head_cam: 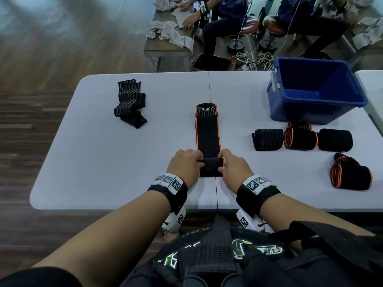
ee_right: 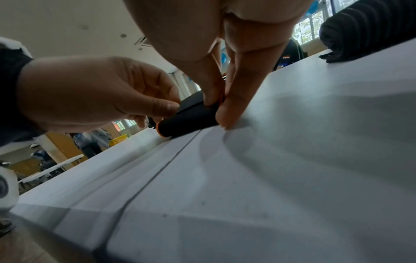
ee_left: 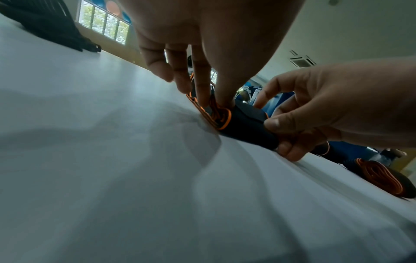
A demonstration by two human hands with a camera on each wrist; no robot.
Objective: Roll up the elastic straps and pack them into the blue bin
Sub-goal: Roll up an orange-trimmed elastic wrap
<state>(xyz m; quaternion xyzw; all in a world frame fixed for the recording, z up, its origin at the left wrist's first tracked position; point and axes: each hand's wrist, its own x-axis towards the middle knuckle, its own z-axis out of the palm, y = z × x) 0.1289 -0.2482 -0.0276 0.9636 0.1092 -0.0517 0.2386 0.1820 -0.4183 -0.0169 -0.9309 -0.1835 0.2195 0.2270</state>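
Observation:
A black strap with orange edges [head_cam: 207, 133] lies flat along the middle of the white table [head_cam: 103, 162], its near end wound into a small roll [head_cam: 211, 165]. My left hand [head_cam: 187, 163] pinches the roll's left end [ee_left: 219, 118] and my right hand [head_cam: 231, 164] pinches its right end [ee_right: 191, 117]. The blue bin [head_cam: 315, 90] stands at the back right and looks empty. Several rolled straps [head_cam: 300, 138] lie in front of it, one more [head_cam: 350, 172] nearer the table's right edge. An unrolled grey-striped black strap [head_cam: 130, 102] lies crumpled at the back left.
Beyond the table, two seated people [head_cam: 228, 15] handle grey cloths on a wooden bench [head_cam: 167, 27]. Cables and a dark box sit on the floor behind the table. A second white table's edge [head_cam: 373, 90] touches the right side.

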